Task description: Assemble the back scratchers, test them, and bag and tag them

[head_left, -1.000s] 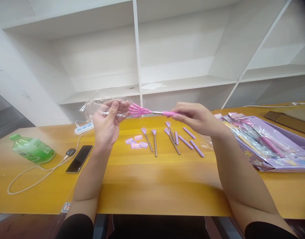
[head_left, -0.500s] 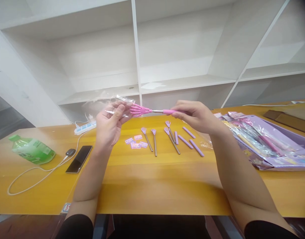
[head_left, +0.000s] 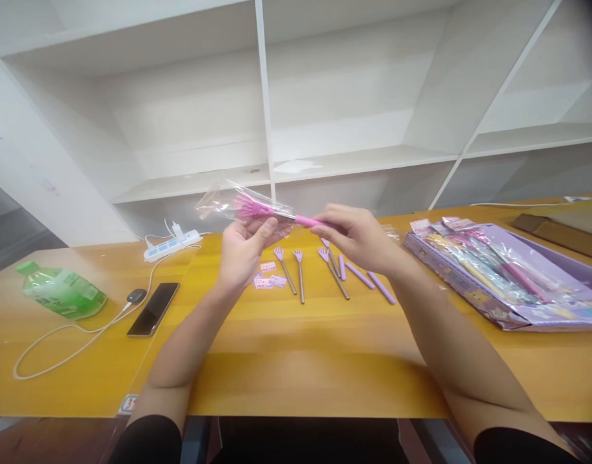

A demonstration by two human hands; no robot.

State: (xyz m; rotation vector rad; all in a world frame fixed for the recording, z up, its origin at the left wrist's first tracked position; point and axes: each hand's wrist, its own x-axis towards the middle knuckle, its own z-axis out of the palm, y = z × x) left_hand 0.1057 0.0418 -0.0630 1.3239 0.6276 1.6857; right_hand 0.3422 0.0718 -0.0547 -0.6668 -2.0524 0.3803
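Your left hand (head_left: pixel 242 252) pinches a clear bag (head_left: pixel 217 205). Your right hand (head_left: pixel 358 236) holds the pink scratcher (head_left: pixel 304 220) by its handle, with its head inside the bag, up above the counter (head_left: pixel 305 367).

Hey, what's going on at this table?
A person's left hand holds a clear plastic bag around the pink hand-shaped head of a metal-rod tool; their right hand grips its pink tubular handle, outside the bag. So it is only partly bagged. On the yellow wooden table lie metal rods with lilac hand-shaped heads, lilac tubes and small printed cards. A purple printed box to the right holds plastic-wrapped pieces.
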